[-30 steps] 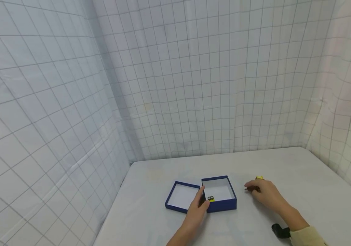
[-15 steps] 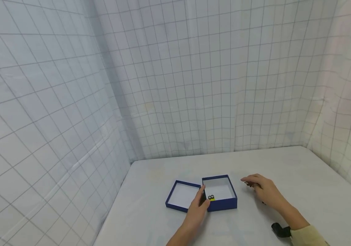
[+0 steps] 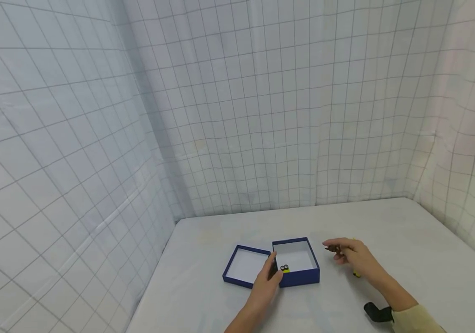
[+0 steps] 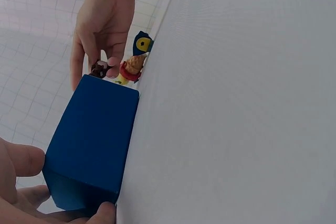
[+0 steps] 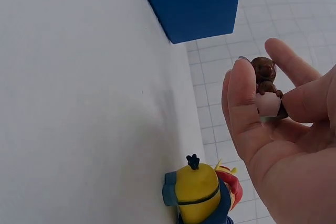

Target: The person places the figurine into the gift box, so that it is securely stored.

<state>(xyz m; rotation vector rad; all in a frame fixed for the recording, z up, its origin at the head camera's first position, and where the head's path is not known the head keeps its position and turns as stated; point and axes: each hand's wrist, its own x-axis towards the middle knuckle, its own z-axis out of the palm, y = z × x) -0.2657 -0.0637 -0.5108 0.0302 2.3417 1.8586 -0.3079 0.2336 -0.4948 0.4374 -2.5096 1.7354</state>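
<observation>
Head view: right hand [image 3: 358,261] pinches figurine [image 5: 266,85]; left hand [image 3: 263,284] grips box [image 3: 301,278] at 8 o'clock. Likely packing; next needs lowering inside.

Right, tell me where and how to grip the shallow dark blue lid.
Pinch the shallow dark blue lid by its left rim, coming from above left: it lies open side up, its thin raised edge should suit a pinch, and the bare left hand crowds its right side.
</observation>
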